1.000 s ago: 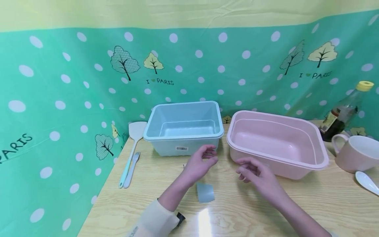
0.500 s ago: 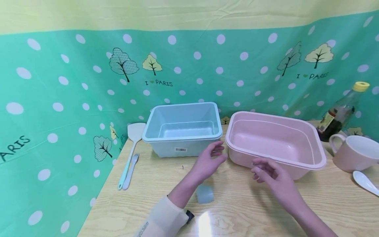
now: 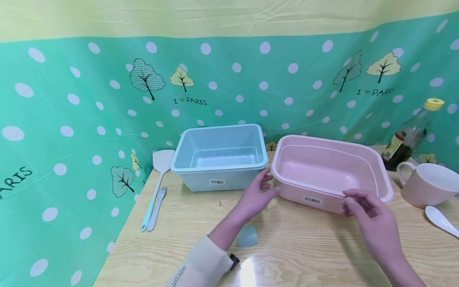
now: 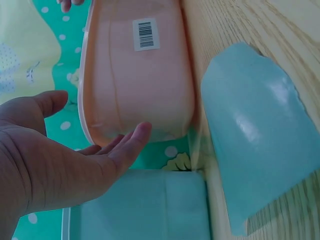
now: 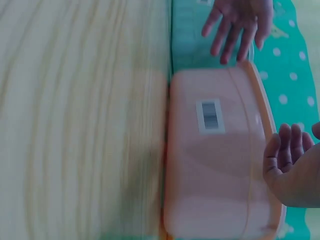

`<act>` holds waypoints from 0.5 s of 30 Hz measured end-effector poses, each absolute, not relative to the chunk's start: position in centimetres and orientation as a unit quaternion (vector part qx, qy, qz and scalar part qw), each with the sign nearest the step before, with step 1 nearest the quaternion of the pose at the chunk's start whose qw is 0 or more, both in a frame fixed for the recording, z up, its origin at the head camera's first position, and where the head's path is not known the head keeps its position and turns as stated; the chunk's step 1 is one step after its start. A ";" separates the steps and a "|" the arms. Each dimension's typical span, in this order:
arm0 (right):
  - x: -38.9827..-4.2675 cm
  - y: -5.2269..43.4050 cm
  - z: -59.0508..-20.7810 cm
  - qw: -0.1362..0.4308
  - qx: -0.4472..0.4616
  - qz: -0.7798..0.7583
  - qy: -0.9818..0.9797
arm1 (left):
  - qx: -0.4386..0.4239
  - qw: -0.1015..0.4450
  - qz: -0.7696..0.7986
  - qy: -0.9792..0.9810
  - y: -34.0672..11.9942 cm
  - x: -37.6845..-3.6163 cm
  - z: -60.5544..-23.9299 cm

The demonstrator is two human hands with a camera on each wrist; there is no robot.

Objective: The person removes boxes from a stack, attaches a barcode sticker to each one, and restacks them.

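Observation:
A pink plastic basin (image 3: 328,167), with a barcode sticker on its front, stands beside a light blue basin (image 3: 222,157). Near the gap between the two basins is my left hand (image 3: 254,199), holding nothing, its fingers spread in the left wrist view. By the pink basin's front right rim my right hand (image 3: 374,221) has loosely bent fingers and no object in them; whether it touches the rim I cannot tell. A thin, light blue curved piece (image 4: 260,130) lies on the table close to my left forearm.
A white-headed spatula (image 3: 157,187) and a pale blue fork (image 3: 157,209) lie at the left. On the right are a dark sauce bottle (image 3: 407,139) with a yellow cap, a pink mug (image 3: 428,185) and a white spoon (image 3: 442,221). A patterned curtain (image 3: 229,79) hangs behind.
My right hand has moved right along the front of the pink basin, uncovering its barcode sticker. My left hand has shifted slightly right, toward the gap between the basins.

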State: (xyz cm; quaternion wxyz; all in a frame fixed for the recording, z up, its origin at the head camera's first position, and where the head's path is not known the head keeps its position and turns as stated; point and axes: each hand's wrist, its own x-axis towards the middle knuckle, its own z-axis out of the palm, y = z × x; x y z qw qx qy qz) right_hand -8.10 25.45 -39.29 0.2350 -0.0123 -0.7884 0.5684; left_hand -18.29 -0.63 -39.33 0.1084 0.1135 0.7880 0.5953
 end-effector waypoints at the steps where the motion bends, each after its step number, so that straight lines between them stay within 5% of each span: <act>1: -8.0 25.9 -39.2 0.244 -0.026 0.560 -0.791 | 0.112 0.109 0.597 0.787 -0.5 -18.3 -39.3; 9: -7.8 29.4 -37.6 0.327 -0.175 0.525 -0.766 | 0.112 0.110 0.616 0.772 0.2 -18.6 -39.3; 15: -8.1 31.5 -38.5 0.284 -0.236 0.501 -0.783 | 0.109 0.105 0.615 0.774 0.8 -18.9 -39.3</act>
